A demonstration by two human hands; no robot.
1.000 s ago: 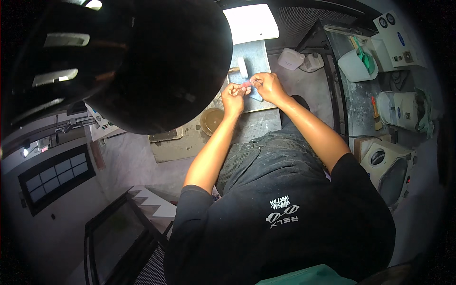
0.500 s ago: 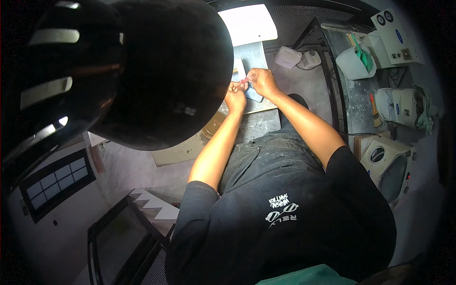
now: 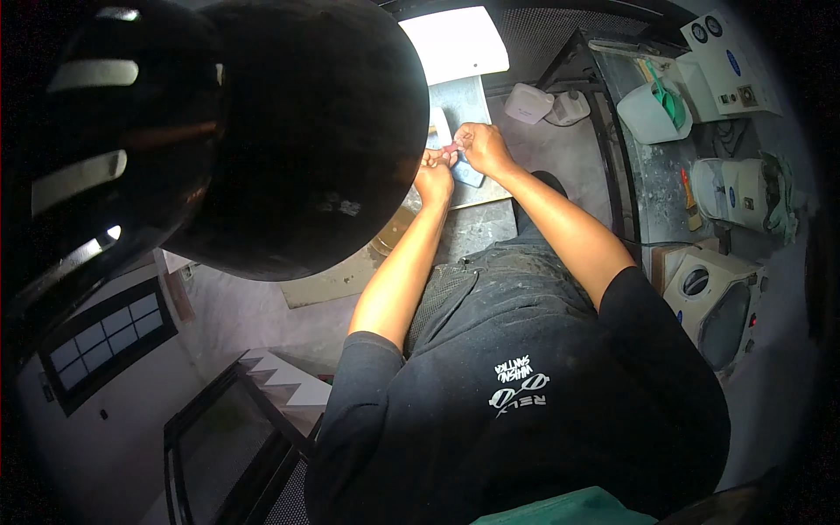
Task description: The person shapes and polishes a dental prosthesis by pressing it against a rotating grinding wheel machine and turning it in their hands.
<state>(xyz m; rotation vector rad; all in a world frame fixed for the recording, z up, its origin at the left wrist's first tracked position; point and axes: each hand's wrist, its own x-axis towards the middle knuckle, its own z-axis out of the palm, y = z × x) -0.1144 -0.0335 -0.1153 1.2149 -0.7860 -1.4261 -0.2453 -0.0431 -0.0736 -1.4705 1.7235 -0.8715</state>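
Over the brightly lit bench, a small pinkish-red piece [image 3: 451, 148] is held between both hands; its exact kind is too small to make out. My left hand [image 3: 434, 182] grips it from the near left, with part of the fingers behind the black lamp shade. On the other side, the bent fingertips of my right hand [image 3: 485, 152] pinch the piece's right end. Beneath the hands lies a flat light-blue item [image 3: 469, 175]. A white box or tray [image 3: 440, 122] is just beyond them, partly hidden by the lamp.
A large black lamp shade [image 3: 315, 131] blocks the upper left. Beyond the hands is a white panel [image 3: 455, 42]. At right, a side bench carries a white tub [image 3: 654, 118] with green tools, a brush [image 3: 691, 206] and several cream machines [image 3: 717, 302]. Two plastic jugs [image 3: 528, 103] stand behind.
Both hands stay in nearly the same place on the pinkish-red piece, with only a slight shift of the right fingers. The whole view has moved very slightly.
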